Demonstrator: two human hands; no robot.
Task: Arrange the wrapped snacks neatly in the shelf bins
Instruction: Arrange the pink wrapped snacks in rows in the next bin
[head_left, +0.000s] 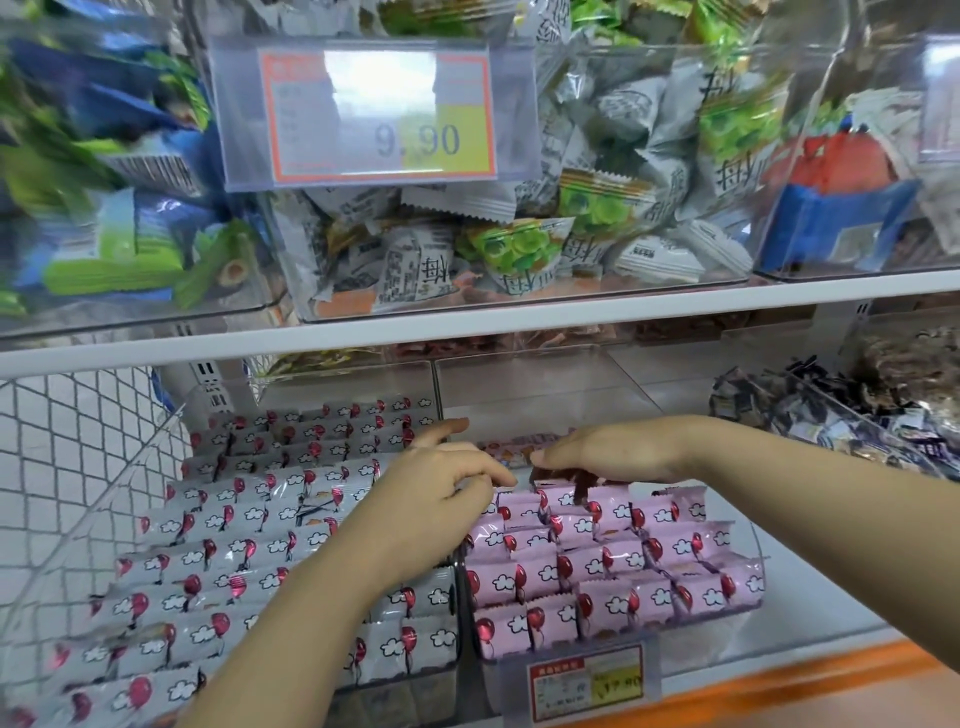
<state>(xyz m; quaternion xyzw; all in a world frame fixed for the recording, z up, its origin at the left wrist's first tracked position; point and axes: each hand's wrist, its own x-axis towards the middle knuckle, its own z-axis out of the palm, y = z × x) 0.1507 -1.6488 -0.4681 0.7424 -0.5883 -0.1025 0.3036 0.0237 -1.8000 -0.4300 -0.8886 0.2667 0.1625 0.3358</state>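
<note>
I note both hands working at the back of the pink-snack bin (748, 530) on the lower shelf. My left hand (441, 493) rests at the bin's left rear corner, fingers curled down onto the top row of pink wrapped snacks (597, 561); I cannot tell whether it grips one or only presses on them. My right hand (608, 449) reaches in from the right, palm down, fingers bent over a dark-edged packet (563, 475) at the back row, apparently pinching it. The pink snacks stand in tidy overlapping rows filling the front of the bin, balloon and cloud prints facing me. Just beside it, on the left, the white wrapped snacks (234, 545) lie in similar rows in their own clear bin (104, 499). A price label (587, 680) is clipped to the pink bin's front. On the upper shelf (467, 317), bins hold loosely heaped mixed packets behind a price tag (379, 114) reading 9.90.
</note>
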